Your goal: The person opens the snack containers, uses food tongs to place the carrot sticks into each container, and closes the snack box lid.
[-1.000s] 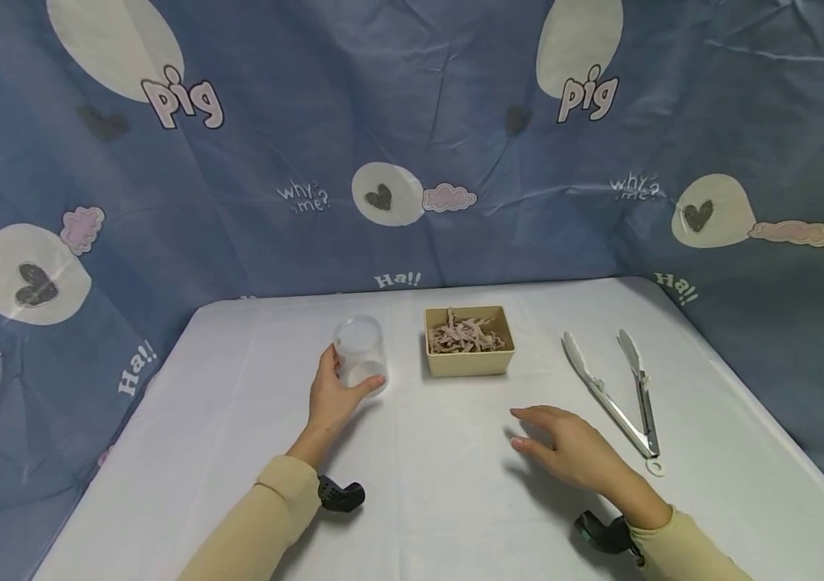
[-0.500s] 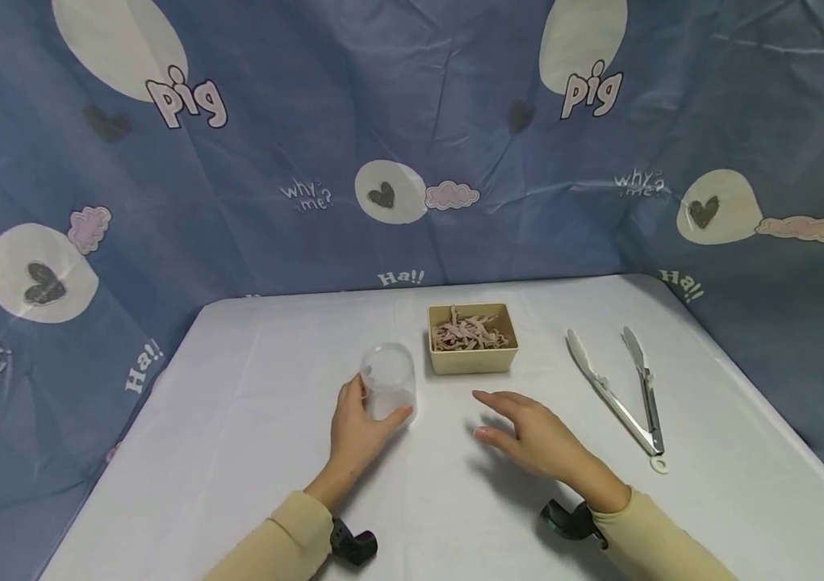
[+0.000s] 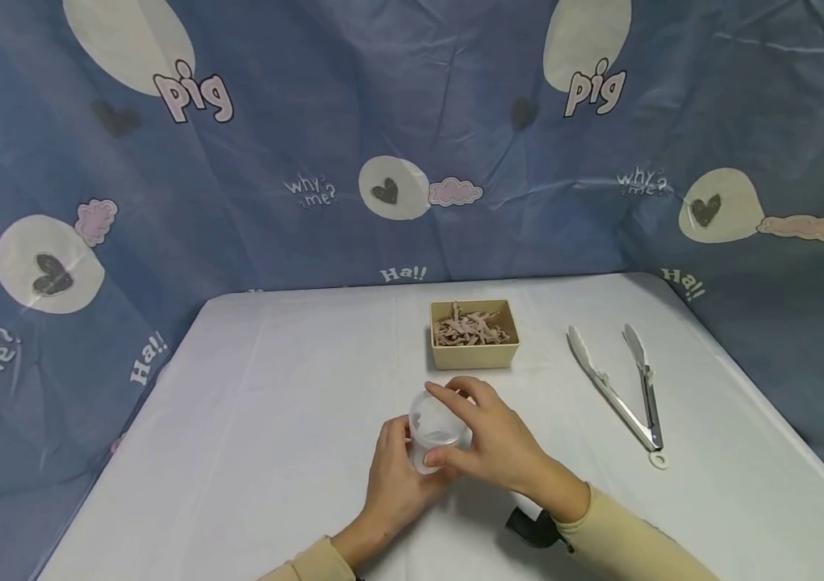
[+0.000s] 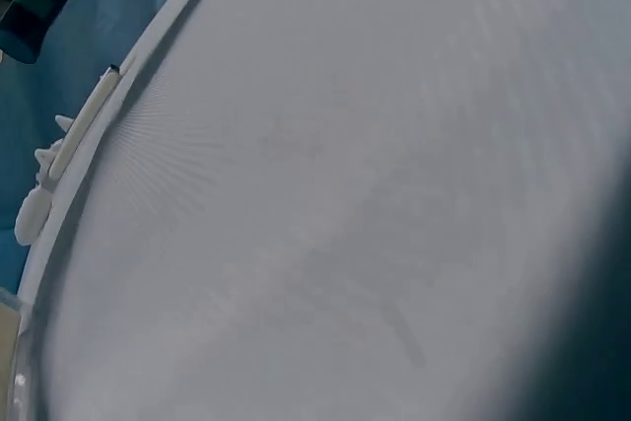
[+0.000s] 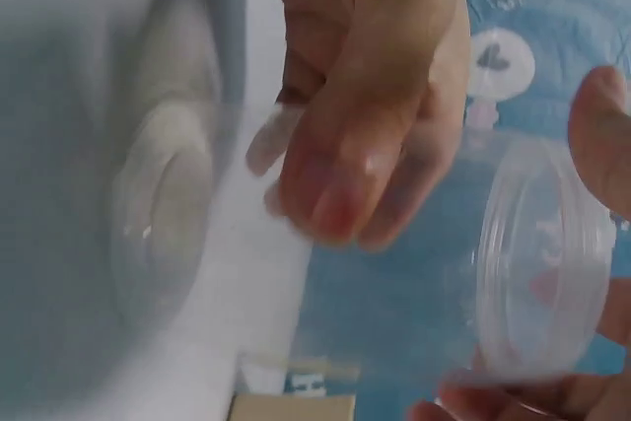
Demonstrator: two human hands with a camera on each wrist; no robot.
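A clear, empty-looking plastic jar (image 3: 435, 420) stands upright over the table in the head view, between my two hands. My left hand (image 3: 399, 491) grips its body from the left, and the right wrist view shows that thumb (image 5: 330, 194) lying across the clear wall. From the right, my right hand (image 3: 502, 440) reaches round the jar's top. In the right wrist view its thumb and fingers hold the ridged, clear lid (image 5: 582, 273), which sits on the jar.
Beyond the hands stands a beige box (image 3: 475, 357) filled with pinkish-brown shredded strips (image 3: 471, 327). Metal tongs (image 3: 612, 397) with pale tips lie spread apart on the right. A white cloth covers the table (image 3: 295, 387), and a blue printed curtain (image 3: 324, 113) hangs behind.
My left hand has brought the jar rightward and nearer to me. My right hand has moved left from beside the tongs and taken hold of the jar's lid.
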